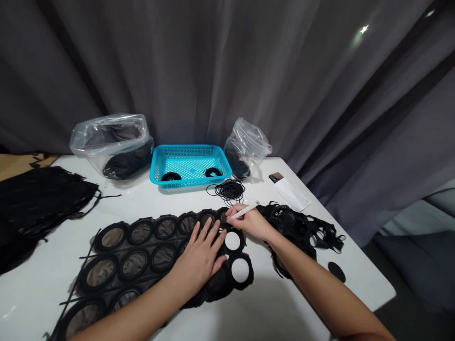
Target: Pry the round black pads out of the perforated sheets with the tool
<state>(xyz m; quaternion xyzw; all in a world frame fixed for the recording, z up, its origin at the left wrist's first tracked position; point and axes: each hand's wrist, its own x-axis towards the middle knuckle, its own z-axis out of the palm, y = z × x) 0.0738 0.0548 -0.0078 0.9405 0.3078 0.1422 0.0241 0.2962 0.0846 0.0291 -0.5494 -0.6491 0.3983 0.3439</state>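
A black sheet of ringed mesh discs (142, 258) lies across the white table (270, 312). My left hand (201, 258) rests flat on it, fingers spread, pressing its right part down. My right hand (249, 222) grips a thin white stick-like tool (245, 210), its tip touching a ring at the sheet's far right corner. Two rings (236, 255) beside my left hand have empty white centres.
A blue basket (190, 163) with two black discs stands at the back, between two plastic bags (113, 144) (245, 147). Loose black rings (229, 189), a pile of black scraps (302, 229), a cut-out disc (336, 271), paper with a phone (289, 192), and black material (35, 201) at left.
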